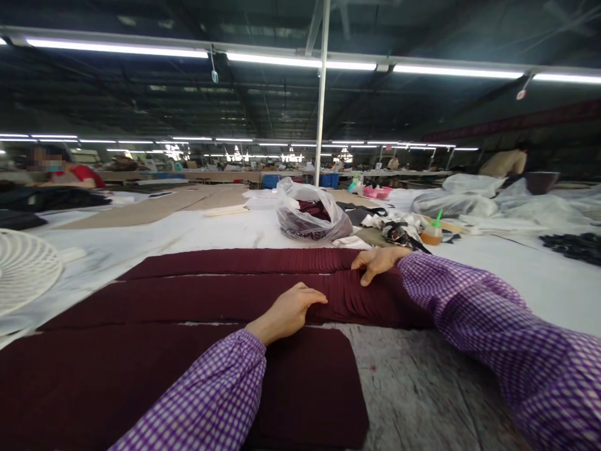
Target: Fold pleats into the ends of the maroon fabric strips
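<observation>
Long stacks of maroon fabric (211, 294) lie in rows across the white table (539, 282) before me. My left hand (288, 311) rests on the middle stack, fingers curled and pinching its bunched edge. My right hand (375, 262) lies further right on the same pile, fingers bent and pressing down on the gathered cloth. Both arms wear purple checked sleeves. A wider flat maroon stack (141, 382) lies nearest me, under my left forearm.
A clear plastic bag (310, 216) with maroon pieces stands behind the stacks. Next to it are fabric scraps (394, 228) and a small orange bottle (432, 233). A white fan grille (23, 269) is at the left edge. Other people work at far tables.
</observation>
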Available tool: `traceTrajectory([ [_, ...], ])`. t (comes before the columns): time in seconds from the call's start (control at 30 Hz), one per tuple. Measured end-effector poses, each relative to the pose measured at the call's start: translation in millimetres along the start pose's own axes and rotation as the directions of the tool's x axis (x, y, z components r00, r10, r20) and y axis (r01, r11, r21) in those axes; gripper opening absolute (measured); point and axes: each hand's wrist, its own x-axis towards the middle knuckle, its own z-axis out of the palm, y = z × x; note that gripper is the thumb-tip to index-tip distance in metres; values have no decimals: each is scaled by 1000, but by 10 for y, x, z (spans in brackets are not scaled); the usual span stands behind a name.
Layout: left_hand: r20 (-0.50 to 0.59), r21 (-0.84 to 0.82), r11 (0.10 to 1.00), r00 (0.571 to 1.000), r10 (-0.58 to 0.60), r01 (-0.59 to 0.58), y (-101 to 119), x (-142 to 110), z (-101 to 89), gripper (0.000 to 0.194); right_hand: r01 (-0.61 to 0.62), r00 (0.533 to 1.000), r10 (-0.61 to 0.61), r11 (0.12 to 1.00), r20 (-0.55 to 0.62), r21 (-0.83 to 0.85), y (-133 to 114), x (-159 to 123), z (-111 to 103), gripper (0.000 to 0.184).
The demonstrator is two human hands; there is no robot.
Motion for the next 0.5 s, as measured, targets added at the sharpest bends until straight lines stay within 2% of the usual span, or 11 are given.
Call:
traceTrajectory([
  [0.13,-18,17,1000,1000,-10,10,-19,-11,54,46,-3,995,-11,990,-96,-144,-50,-21,42,42],
  [0.27,-31,46,998,999,-33,34,-20,-10,77,46,-31,982,-19,965,-187,-262,-101,-71,100,50],
  [0.5,43,146,989,999,4,-10,-5,-37,96,46,-58,973,-18,946,-229,-319,-109,-124,140,55],
])
